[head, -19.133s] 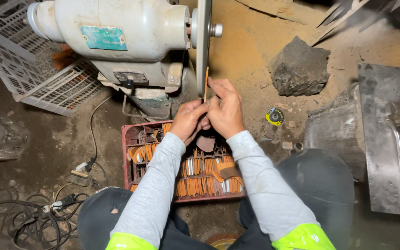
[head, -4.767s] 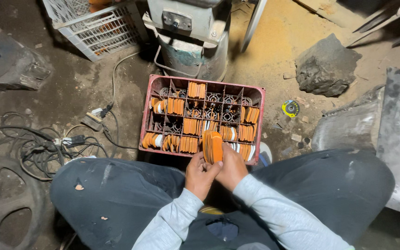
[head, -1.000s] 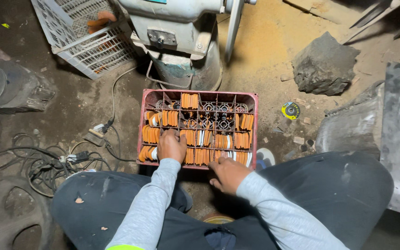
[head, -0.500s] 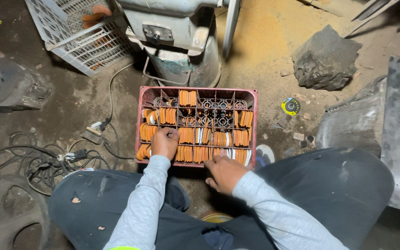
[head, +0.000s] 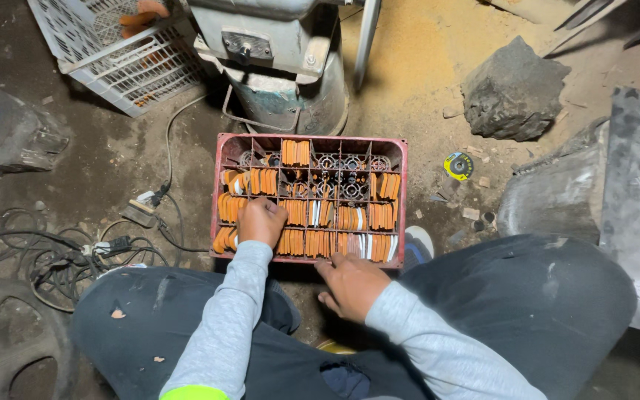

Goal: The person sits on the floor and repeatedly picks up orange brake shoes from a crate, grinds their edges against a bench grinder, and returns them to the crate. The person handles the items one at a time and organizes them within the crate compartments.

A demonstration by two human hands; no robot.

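Head view, left hand fingers curled into red crate on orange pieces, right hand fingers loose, empty.

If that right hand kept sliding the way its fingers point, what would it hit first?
Probably the near wall of the red crate: the right hand has its fingers just short of it, though depth is unclear.

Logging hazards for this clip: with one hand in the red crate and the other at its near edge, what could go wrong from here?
1. The left hand reaches among tightly packed orange pieces in the red crate; fingers could catch on an edge.
2. Loose cables lie by the left knee and could snag a leg.
3. The grinder wheel stands just beyond the crate, so leaning forward might bring contact.
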